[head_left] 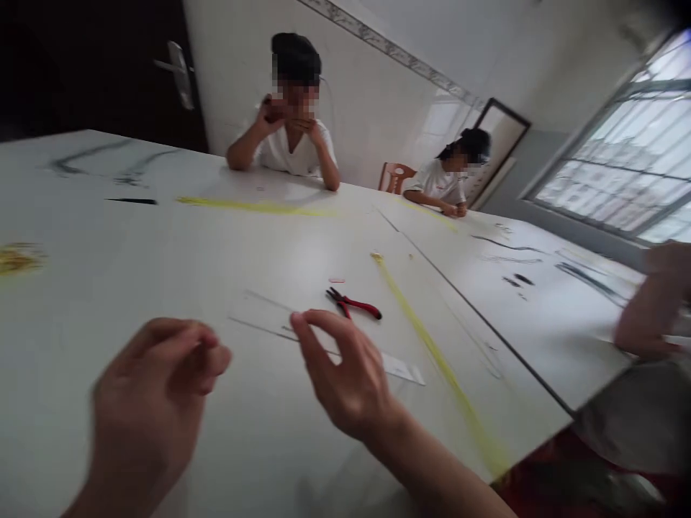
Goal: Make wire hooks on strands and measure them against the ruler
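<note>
Over the white table (259,446), my left hand (156,396) is closed in a pinch, its fingertips blurred. To its right, my right hand (345,367) pinches thumb against forefinger. Whatever either hand holds is too fine or too blurred to make out. Beneath my right hand lies a flat, clear strip (402,368) with a whitish end, partly covered by the hand. Just beyond rest small pliers (363,308) with red handles, and a small red-edged piece (337,280). A long bundle of thin yellow strands (426,334) stretches along the table to the right.
Across the table sits one person (294,137), and a second person (443,176) sits farther right. Another person's arm (656,302) reaches in at the right edge. More yellow strands (253,207), a dark pointed tool (132,201) and a yellow-brown pile (19,259) lie about. A seam (475,313) crosses the tabletop.
</note>
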Demonstrator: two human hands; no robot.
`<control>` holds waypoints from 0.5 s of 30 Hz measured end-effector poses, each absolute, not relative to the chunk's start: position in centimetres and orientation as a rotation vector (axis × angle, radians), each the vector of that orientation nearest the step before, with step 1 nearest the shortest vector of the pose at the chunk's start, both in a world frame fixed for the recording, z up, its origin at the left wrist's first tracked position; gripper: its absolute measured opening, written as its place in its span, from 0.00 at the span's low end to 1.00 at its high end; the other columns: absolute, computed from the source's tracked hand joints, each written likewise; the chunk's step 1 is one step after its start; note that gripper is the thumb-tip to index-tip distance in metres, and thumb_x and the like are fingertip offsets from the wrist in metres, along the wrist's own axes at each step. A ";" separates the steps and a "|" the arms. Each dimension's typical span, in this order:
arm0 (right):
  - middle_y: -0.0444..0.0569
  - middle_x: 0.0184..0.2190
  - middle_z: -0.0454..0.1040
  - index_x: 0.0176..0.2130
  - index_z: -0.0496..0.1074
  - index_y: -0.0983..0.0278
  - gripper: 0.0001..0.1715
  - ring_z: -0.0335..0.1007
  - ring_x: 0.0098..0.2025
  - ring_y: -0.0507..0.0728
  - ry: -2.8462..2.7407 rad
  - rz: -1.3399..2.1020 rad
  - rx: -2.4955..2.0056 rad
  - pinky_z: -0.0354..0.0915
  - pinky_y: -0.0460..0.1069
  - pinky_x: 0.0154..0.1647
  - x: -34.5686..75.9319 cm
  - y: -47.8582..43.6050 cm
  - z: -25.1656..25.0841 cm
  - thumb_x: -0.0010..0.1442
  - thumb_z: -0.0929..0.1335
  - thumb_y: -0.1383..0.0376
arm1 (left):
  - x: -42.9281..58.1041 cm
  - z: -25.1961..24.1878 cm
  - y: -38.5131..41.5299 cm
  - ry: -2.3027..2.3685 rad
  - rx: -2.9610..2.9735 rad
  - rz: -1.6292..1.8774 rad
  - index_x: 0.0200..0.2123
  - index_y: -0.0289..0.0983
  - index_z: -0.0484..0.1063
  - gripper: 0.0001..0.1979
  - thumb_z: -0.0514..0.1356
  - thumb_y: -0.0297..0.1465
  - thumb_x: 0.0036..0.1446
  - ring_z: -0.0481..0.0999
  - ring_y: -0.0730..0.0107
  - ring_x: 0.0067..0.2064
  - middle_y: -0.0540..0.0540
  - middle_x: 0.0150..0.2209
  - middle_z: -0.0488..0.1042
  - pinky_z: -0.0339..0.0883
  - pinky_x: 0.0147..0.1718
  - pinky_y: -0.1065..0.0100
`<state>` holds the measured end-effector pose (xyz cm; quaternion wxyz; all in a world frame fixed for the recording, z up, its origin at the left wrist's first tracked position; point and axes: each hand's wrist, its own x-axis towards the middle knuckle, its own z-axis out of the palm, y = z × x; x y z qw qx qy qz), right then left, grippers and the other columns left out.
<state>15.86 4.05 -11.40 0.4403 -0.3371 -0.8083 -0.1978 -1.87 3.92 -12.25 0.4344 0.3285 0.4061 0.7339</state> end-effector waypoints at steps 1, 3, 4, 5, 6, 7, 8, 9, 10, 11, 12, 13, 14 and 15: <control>0.50 0.43 0.70 0.51 0.67 0.65 0.19 0.66 0.48 0.49 -2.024 -0.504 -0.832 0.66 0.44 0.47 15.9 4.0 -11.4 0.60 0.62 0.73 | -1.4 -11.8 3.6 0.970 0.774 1.807 0.22 0.39 0.68 0.06 0.60 0.26 0.48 0.61 0.79 0.17 0.55 0.21 0.69 0.57 0.17 0.72; 0.51 0.43 0.68 0.50 0.68 0.64 0.20 0.66 0.48 0.51 -2.048 -0.538 -0.813 0.66 0.46 0.48 16.0 4.0 -11.4 0.58 0.63 0.75 | -0.8 -11.2 2.9 0.937 0.827 1.779 0.22 0.39 0.69 0.06 0.60 0.26 0.48 0.63 0.77 0.19 0.54 0.20 0.68 0.54 0.16 0.72; 0.51 0.43 0.67 0.50 0.68 0.64 0.21 0.66 0.48 0.52 -2.051 -0.554 -0.801 0.66 0.47 0.48 16.0 4.1 -11.4 0.58 0.63 0.76 | -0.7 -11.0 2.6 0.936 0.871 1.752 0.21 0.39 0.69 0.06 0.60 0.26 0.49 0.63 0.77 0.19 0.54 0.20 0.67 0.54 0.17 0.72; 0.52 0.43 0.67 0.50 0.68 0.63 0.21 0.65 0.47 0.53 -2.045 -0.566 -0.785 0.67 0.49 0.48 16.0 4.1 -11.3 0.57 0.63 0.77 | -0.7 -10.8 2.3 0.938 0.916 1.733 0.21 0.39 0.69 0.07 0.60 0.26 0.50 0.63 0.77 0.19 0.54 0.19 0.66 0.54 0.18 0.72; 0.52 0.43 0.66 0.49 0.68 0.63 0.22 0.65 0.47 0.54 -2.036 -0.572 -0.767 0.67 0.50 0.47 16.1 4.2 -11.2 0.56 0.63 0.77 | -0.8 -10.7 2.0 0.949 0.952 1.716 0.21 0.39 0.68 0.08 0.59 0.26 0.51 0.63 0.78 0.19 0.54 0.20 0.66 0.54 0.19 0.72; 0.52 0.42 0.66 0.49 0.69 0.63 0.23 0.65 0.46 0.55 -2.026 -0.572 -0.748 0.67 0.51 0.46 16.1 4.2 -11.1 0.56 0.63 0.78 | -0.9 -10.7 1.8 0.964 0.976 1.707 0.21 0.39 0.68 0.08 0.58 0.26 0.52 0.62 0.79 0.19 0.55 0.20 0.66 0.54 0.19 0.71; 0.52 0.42 0.66 0.49 0.69 0.63 0.23 0.65 0.46 0.55 -2.020 -0.566 -0.729 0.68 0.51 0.45 16.1 4.3 -11.0 0.55 0.63 0.78 | -1.0 -10.7 1.6 0.972 0.995 1.707 0.21 0.39 0.68 0.09 0.58 0.26 0.53 0.61 0.79 0.19 0.55 0.20 0.66 0.55 0.20 0.71; 0.52 0.42 0.66 0.49 0.69 0.63 0.24 0.65 0.45 0.56 -2.019 -0.554 -0.712 0.68 0.52 0.44 16.2 4.4 -10.9 0.54 0.63 0.79 | -1.1 -10.7 1.4 0.975 1.009 1.708 0.22 0.38 0.67 0.09 0.57 0.26 0.54 0.60 0.80 0.18 0.55 0.19 0.65 0.54 0.21 0.70; 0.52 0.41 0.66 0.49 0.69 0.63 0.25 0.65 0.45 0.56 -2.022 -0.539 -0.692 0.68 0.52 0.43 16.3 4.5 -10.8 0.54 0.64 0.79 | -1.1 -10.7 1.4 0.972 1.017 1.708 0.22 0.38 0.67 0.09 0.57 0.26 0.54 0.59 0.80 0.18 0.56 0.18 0.63 0.54 0.21 0.70; 0.52 0.42 0.66 0.50 0.68 0.63 0.26 0.65 0.45 0.56 -2.029 -0.523 -0.671 0.68 0.52 0.42 16.5 4.6 -10.8 0.54 0.64 0.79 | -1.1 -10.8 1.3 0.961 1.025 1.705 0.22 0.38 0.66 0.09 0.57 0.26 0.55 0.58 0.80 0.17 0.57 0.16 0.61 0.54 0.22 0.70; 0.52 0.42 0.66 0.51 0.68 0.63 0.26 0.65 0.44 0.56 -2.034 -0.508 -0.653 0.68 0.53 0.41 16.6 4.7 -10.8 0.53 0.64 0.79 | -1.2 -10.9 1.3 0.943 1.034 1.699 0.22 0.38 0.65 0.10 0.56 0.26 0.56 0.57 0.80 0.17 0.58 0.15 0.59 0.54 0.22 0.70; 0.52 0.42 0.66 0.51 0.67 0.63 0.27 0.65 0.44 0.56 -2.036 -0.497 -0.639 0.68 0.53 0.40 16.8 4.8 -10.8 0.53 0.64 0.79 | -1.2 -10.9 1.3 0.928 1.044 1.688 0.23 0.38 0.65 0.10 0.56 0.26 0.56 0.57 0.80 0.17 0.58 0.14 0.58 0.54 0.22 0.70; 0.52 0.42 0.66 0.52 0.67 0.62 0.28 0.65 0.43 0.56 -2.033 -0.492 -0.628 0.69 0.53 0.39 16.9 5.0 -10.8 0.53 0.65 0.79 | -1.2 -11.0 1.2 0.921 1.050 1.675 0.23 0.38 0.65 0.10 0.56 0.26 0.57 0.57 0.80 0.17 0.58 0.14 0.57 0.54 0.22 0.70; 0.52 0.41 0.66 0.52 0.67 0.62 0.28 0.65 0.43 0.56 -2.027 -0.493 -0.621 0.69 0.54 0.38 17.0 5.1 -10.8 0.52 0.65 0.78 | -1.2 -11.0 1.2 0.918 1.054 1.665 0.23 0.38 0.64 0.10 0.56 0.26 0.57 0.57 0.80 0.17 0.58 0.14 0.58 0.53 0.22 0.70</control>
